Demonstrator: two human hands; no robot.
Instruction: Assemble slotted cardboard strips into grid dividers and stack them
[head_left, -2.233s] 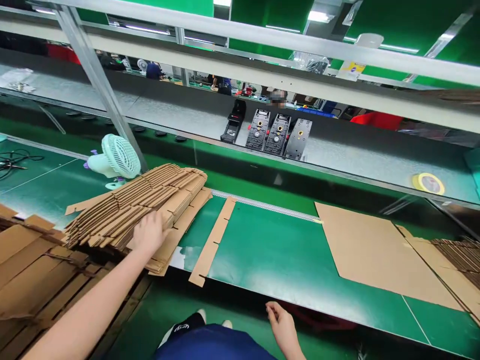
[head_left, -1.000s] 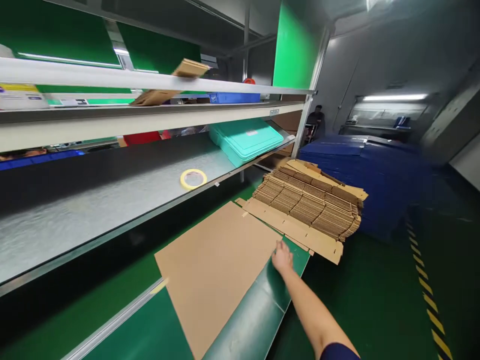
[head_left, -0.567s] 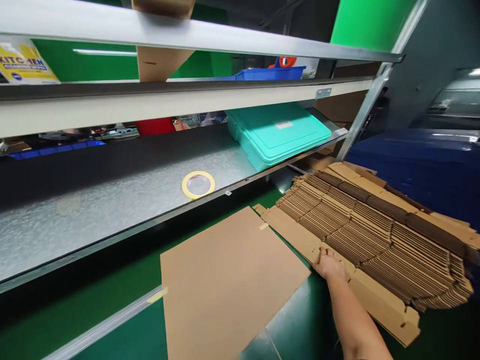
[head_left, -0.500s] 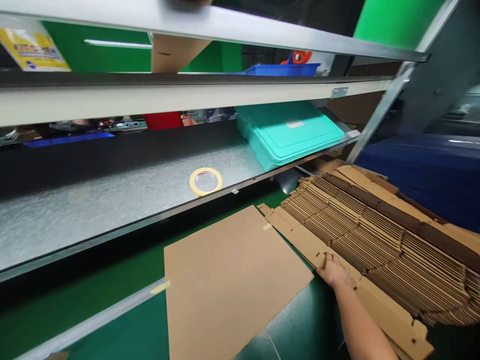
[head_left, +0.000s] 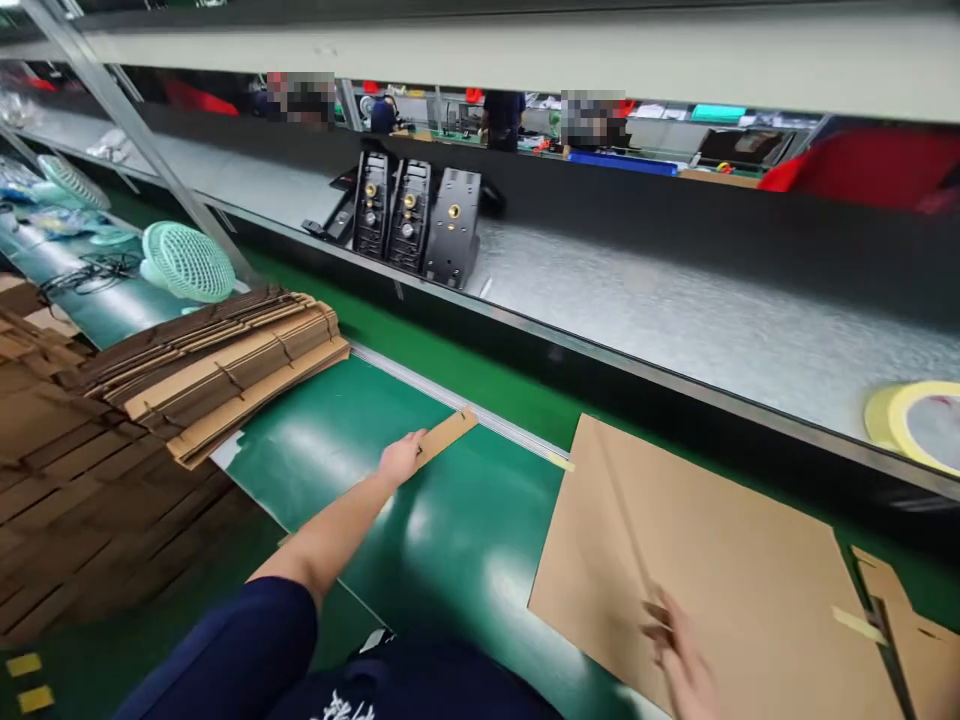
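Observation:
My left hand [head_left: 401, 458] is closed on the near end of a narrow cardboard strip [head_left: 448, 436], which reaches over the green table toward the metal rail. Above the large flat cardboard sheet [head_left: 720, 540], my right hand [head_left: 681, 650] has its fingers closed on a thin cardboard piece [head_left: 626, 505], seen nearly edge-on and blurred. Yellow tape tabs lie at the sheet's left and right edges. Past its right edge, a folded cardboard piece [head_left: 900, 610] shows partly at the frame's border.
Stacked folded cardboard [head_left: 247, 360] lies on the left, with more cardboard [head_left: 90, 500] below. A mint fan [head_left: 187, 262] stands behind it. The metal shelf [head_left: 637, 290] holds black plastic parts [head_left: 409, 215] and a yellow tape roll [head_left: 919, 425]. Other people are at work beyond.
The view has swung left. My right hand has left the right-hand stack and now holds a thin cardboard piece above the sheet. My left hand has come into view with a strip.

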